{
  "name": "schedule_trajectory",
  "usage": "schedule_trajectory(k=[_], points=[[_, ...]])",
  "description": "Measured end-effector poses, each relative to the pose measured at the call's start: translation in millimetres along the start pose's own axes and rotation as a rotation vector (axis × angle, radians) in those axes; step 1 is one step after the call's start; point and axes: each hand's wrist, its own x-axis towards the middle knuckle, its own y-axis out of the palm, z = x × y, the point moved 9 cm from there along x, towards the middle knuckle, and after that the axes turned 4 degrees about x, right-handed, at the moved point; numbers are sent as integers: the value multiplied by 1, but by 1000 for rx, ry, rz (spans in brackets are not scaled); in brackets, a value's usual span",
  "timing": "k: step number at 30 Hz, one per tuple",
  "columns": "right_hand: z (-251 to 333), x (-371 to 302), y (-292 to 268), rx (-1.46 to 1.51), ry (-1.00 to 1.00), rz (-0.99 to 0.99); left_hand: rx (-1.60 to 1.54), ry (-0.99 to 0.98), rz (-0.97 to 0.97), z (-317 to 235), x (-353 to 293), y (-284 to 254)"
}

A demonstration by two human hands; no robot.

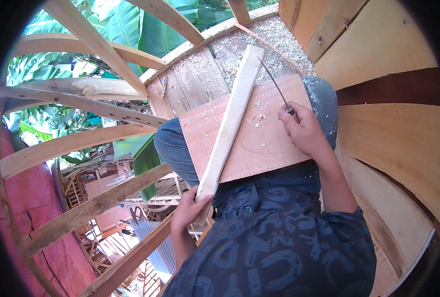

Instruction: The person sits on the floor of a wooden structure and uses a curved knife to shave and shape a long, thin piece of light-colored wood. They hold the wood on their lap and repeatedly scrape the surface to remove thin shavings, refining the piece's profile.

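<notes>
A long pale wooden strip (233,111) lies slantwise across a flat reddish plywood board (274,141), which rests over my lap. My left hand (190,207) is closed round the strip's near end. In my right hand (304,127), above the right part of the board, is a long thin-bladed knife (273,81); its blade looks narrow and dark, pointing up and left toward the strip's far end. The blade's tip appears close to the strip, but I cannot tell whether they touch. Most of the handle is hidden in my fingers. Curled shavings (257,119) are scattered on the board.
Beyond my knees, a plank floor (195,79) is strewn with wood shavings. A small pen-like object (164,86) lies there on the left. Curved wooden ribs (76,133) with open gaps stand to the left. A planked wooden wall (388,133) rises close on the right.
</notes>
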Motion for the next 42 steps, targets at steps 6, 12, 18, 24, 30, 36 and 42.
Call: schedule_trajectory(k=[6,12,18,24,30,36,42], points=[[-5,-2,13,-14,-26,62,409,-99,-175,-10,-3,-17],[7,5,31,-173,-151,101,565,-50,-157,-29,0,-25],[20,-8,45,-599,-179,87,452,-93,-360,-25,2,-7],[21,-20,71,-842,-248,223,335,-145,-255,-30,8,-3],[17,-10,80,-1108,-268,264,317,-141,-290,-29,6,2],[21,6,69,-1211,-306,223,314,-94,-279,-28,10,-2],[23,11,67,-1201,-355,194,384,-80,-246,-32,13,0]])
